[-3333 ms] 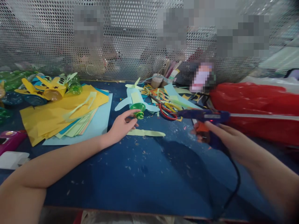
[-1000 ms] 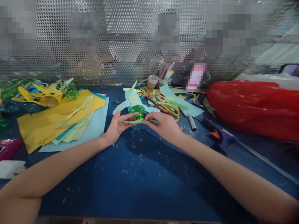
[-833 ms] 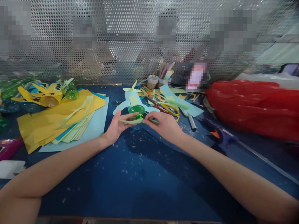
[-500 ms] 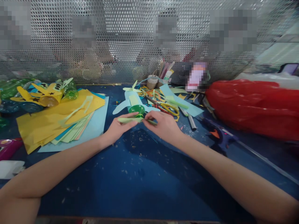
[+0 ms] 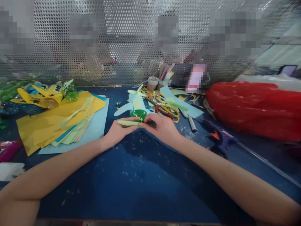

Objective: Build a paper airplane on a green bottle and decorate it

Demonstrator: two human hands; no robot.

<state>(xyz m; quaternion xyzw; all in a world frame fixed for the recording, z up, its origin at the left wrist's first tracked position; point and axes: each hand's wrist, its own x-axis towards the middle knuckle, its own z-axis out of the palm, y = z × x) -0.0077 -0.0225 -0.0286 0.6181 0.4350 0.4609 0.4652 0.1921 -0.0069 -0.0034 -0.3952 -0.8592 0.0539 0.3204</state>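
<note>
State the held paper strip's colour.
The paper strip is pale green, seen best in the head view.

"Which greens do we see?"
"We see a pale green strip (image 5: 125,123) and a deeper green bottle (image 5: 138,113)."
"And patterns?"
"We spot a dark star pattern on the yellow cutout (image 5: 47,93) and a dotted one across the silver mesh (image 5: 131,18)."
"Our table (image 5: 113,194)?"
"We call it blue with pale flecks; our glue gun (image 5: 224,138) is indigo and orange, the bag (image 5: 240,106) red."

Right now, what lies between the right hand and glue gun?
The head view shows a pink scrap and a white stick between right hand and glue gun.
</note>
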